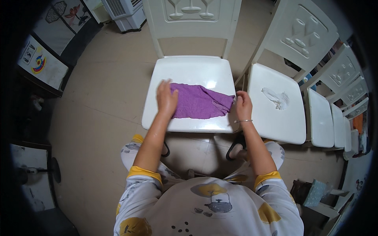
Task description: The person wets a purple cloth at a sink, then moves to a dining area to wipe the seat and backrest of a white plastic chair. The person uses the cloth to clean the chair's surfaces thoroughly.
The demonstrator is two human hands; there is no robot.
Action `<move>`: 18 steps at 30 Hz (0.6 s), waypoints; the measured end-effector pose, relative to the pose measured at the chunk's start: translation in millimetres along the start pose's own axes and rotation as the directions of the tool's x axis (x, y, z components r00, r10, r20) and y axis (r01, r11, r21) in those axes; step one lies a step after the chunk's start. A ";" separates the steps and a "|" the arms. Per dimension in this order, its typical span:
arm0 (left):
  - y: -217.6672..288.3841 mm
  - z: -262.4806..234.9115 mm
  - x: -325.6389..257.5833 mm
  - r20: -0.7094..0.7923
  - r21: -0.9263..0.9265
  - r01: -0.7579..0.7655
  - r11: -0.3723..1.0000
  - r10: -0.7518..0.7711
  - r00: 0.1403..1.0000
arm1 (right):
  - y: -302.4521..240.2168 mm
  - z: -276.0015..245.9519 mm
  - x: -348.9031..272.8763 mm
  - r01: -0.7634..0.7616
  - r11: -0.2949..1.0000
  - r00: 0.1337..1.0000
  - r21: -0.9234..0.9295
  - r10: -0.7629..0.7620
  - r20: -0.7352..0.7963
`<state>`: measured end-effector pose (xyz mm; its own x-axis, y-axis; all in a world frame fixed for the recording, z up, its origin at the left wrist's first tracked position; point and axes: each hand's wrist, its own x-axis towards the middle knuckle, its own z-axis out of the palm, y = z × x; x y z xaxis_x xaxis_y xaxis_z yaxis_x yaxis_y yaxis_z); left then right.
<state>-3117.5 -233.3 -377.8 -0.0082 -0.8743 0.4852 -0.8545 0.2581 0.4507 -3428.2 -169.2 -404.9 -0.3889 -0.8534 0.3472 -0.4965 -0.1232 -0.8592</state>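
A purple cloth (201, 103) lies spread on the seat of a white plastic chair (189, 72) straight in front of me. My left hand (166, 98) presses flat on the cloth's left end, fingers apart. My right hand (243, 104) pinches the cloth's right edge near the seat's right rim. A thin bracelet circles my right wrist.
A second white chair (275, 122) stands at the right with a crumpled white cloth (277, 98) on its seat. More white chairs (321, 118) line up further right. A white cooler unit (126, 13) stands at the back left. Patterned boards (43, 63) lean at the left.
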 end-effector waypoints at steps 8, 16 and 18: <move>35.3 42.3 -24.9 0.541 0.122 -0.179 0.976 0.086 0.837 | -32.2 56.0 -15.4 0.483 0.652 0.826 -0.584 -0.117 0.552; 18.3 19.3 -37.6 0.608 0.028 -0.195 0.980 0.138 0.782 | -47.5 59.6 -28.3 0.481 0.649 0.771 -0.589 0.007 0.637; 11.2 -4.1 -65.7 0.602 -0.015 -0.230 0.973 0.192 0.775 | -52.6 49.4 -65.3 0.525 0.682 0.756 -0.509 -0.100 0.647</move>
<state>-3124.5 -171.3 -401.6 -0.4831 -0.8755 0.0111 -0.8222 0.4579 0.3382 -3338.3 -132.0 -400.9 0.2575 -0.9606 0.1049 -0.9378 -0.2746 -0.2124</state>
